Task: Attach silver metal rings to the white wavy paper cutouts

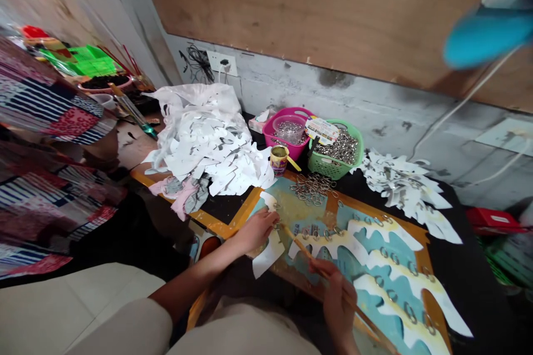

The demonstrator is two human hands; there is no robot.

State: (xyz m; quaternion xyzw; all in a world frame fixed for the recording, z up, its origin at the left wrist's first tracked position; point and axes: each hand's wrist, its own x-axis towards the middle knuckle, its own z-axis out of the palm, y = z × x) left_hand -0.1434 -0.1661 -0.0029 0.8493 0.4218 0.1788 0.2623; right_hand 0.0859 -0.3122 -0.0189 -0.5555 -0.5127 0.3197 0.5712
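My left hand [260, 230] has its fingers pressed together on a white cut-out piece [270, 255] with a wavy edge, close to small metal rings. My right hand [335, 291] grips a long thin wooden stick [360, 315], its tip slanting toward the left fingertips. Whether that tip has bristles is too small to tell. To the right, several white cut-out strips [385, 262] lie on a blue surface [389, 237], yellowish along one edge with metal rings on them. Beyond the hands lies a heap of loose metal rings [314, 188].
A small open tin [278, 161] with a yellow handle beside it stands behind. Pink [270, 127] and green [333, 165] baskets hold metal pieces. White cut-outs are piled left [212, 144] and right [406, 183]. A person in patterned clothing [54, 177] is at left.
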